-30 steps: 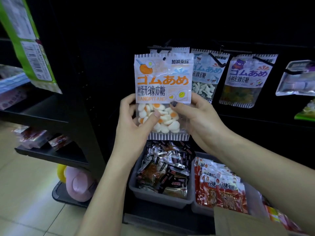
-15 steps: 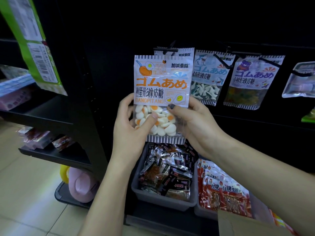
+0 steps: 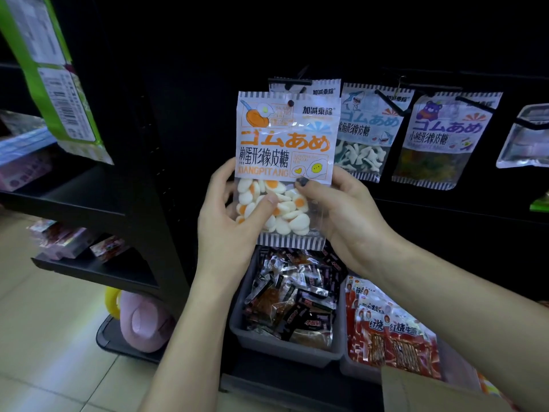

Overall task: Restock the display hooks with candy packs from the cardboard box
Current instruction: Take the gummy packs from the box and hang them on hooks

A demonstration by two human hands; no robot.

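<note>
Pack [image 3: 285, 162] gripped by both hands [image 3: 225, 221] [image 3: 341, 215]; line its hole up with hook [image 3: 289, 82], then push straight.

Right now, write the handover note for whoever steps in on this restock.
Left hand: grips the fried-egg gummy pack at its lower left, thumb on the front.
Right hand: grips its right side.
Pack is upright in front of the leftmost hook, where a matching pack already hangs; whether its hole is on the hook is unclear.
Cardboard box: flap at bottom right, contents unseen.
Left: seat this pack, then fetch more.
</note>
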